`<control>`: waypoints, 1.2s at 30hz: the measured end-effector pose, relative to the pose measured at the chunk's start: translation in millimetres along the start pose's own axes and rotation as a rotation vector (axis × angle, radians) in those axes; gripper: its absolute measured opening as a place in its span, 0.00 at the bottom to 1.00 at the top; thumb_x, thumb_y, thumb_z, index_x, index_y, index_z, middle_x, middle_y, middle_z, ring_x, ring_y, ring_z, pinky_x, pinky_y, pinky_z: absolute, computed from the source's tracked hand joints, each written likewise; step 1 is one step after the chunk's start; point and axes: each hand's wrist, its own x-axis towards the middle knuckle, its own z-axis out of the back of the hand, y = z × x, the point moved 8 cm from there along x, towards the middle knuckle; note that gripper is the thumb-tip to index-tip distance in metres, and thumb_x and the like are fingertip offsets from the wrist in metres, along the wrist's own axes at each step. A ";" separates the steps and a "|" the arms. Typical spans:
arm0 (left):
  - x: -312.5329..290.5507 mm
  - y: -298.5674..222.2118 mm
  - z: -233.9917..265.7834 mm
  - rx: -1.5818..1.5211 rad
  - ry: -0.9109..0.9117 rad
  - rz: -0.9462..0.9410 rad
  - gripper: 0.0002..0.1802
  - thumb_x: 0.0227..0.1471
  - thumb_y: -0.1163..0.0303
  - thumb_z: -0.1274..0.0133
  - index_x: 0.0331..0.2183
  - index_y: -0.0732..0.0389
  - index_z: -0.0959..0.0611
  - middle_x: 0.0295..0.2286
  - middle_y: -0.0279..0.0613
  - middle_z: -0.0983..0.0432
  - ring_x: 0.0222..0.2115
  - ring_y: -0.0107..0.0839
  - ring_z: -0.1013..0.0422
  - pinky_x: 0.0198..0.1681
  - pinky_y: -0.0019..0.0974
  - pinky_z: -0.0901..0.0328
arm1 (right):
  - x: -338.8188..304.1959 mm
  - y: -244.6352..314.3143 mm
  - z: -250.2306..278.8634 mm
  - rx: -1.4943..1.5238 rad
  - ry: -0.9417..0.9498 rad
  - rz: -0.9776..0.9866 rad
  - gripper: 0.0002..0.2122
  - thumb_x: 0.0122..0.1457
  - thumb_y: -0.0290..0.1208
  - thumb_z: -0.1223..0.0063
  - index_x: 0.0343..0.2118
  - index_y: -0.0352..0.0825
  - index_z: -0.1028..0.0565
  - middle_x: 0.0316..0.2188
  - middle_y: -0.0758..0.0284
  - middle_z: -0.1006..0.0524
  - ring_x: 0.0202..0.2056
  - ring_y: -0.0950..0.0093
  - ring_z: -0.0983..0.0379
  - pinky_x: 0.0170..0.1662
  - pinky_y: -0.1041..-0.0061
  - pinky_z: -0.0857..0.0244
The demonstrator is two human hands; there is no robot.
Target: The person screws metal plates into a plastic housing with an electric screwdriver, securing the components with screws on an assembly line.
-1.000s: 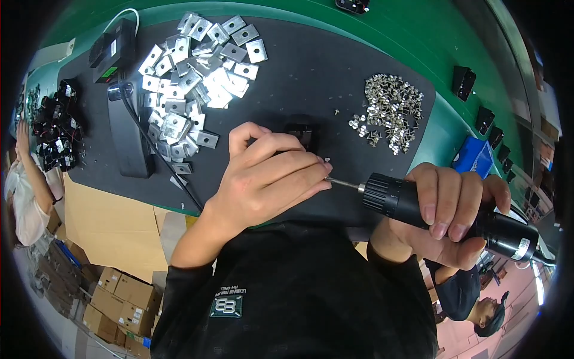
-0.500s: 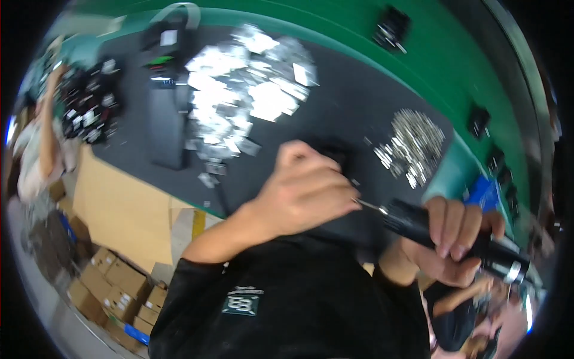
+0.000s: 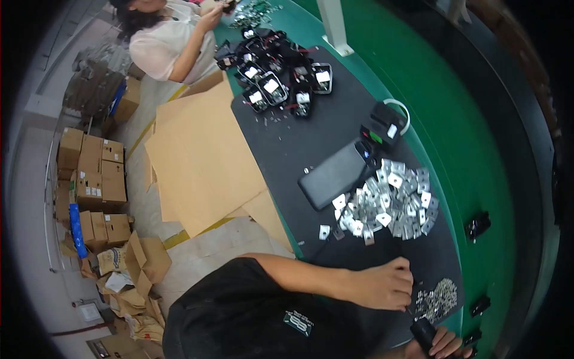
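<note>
My right hand (image 3: pixel 447 343), at the lower right edge, is wrapped round a black electric screwdriver (image 3: pixel 423 332). Its thin bit points up towards my left hand (image 3: pixel 387 286). The fingers of that hand are curled together close to the bit's tip, and whatever they hold is hidden. Beside the bit lies a pile of small silvery screws (image 3: pixel 441 299). Farther off, a heap of small square metal plates (image 3: pixel 391 203) spreads over the black mat (image 3: pixel 281 161).
A dark grey rectangular phone-like slab (image 3: pixel 335 175) lies beside a black device (image 3: pixel 382 124) with a white loop. Black housings (image 3: pixel 275 90) are heaped at the mat's far end. A co-worker (image 3: pixel 170 45) sits there. Cardboard sheets (image 3: pixel 197 161) lie left; stacked cartons (image 3: pixel 98 170) stand beyond.
The view has swung left, so the table and both hands now appear lower and to the right. The screwdriver stays in my right hand, and the left stays by its bit.
</note>
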 end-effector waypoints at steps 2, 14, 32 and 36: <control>-0.2 1.3 2.3 -0.015 -0.042 -0.015 0.08 0.49 0.65 0.43 0.28 0.57 0.24 0.26 0.34 0.34 0.34 0.33 0.34 0.44 0.44 0.43 | -3.1 3.5 -5.1 -0.066 -0.018 0.003 0.25 0.54 0.35 0.44 0.55 0.44 0.37 0.26 0.71 0.35 0.24 0.75 0.39 0.29 0.73 0.43; 3.4 3.0 12.7 -0.087 -0.126 -0.054 0.08 0.50 0.67 0.43 0.31 0.60 0.23 0.29 0.35 0.31 0.35 0.34 0.33 0.44 0.44 0.42 | 4.7 6.2 -40.2 -0.129 0.179 -0.096 0.17 0.64 0.43 0.70 0.51 0.47 0.33 0.29 0.64 0.30 0.26 0.69 0.36 0.33 0.64 0.43; 3.5 3.7 11.3 -0.044 -0.125 -0.058 0.09 0.51 0.69 0.45 0.33 0.64 0.22 0.28 0.39 0.30 0.34 0.35 0.33 0.43 0.42 0.42 | 16.4 -6.8 -31.9 0.010 0.158 -0.173 0.19 0.66 0.43 0.76 0.50 0.43 0.33 0.27 0.61 0.30 0.26 0.65 0.35 0.33 0.62 0.42; 4.5 4.3 14.3 -0.061 -0.114 -0.039 0.09 0.52 0.68 0.45 0.34 0.64 0.21 0.29 0.39 0.29 0.34 0.35 0.33 0.43 0.42 0.42 | 24.5 -9.8 -27.2 0.063 0.335 -0.186 0.20 0.65 0.43 0.73 0.56 0.46 0.35 0.26 0.62 0.30 0.25 0.68 0.35 0.33 0.64 0.42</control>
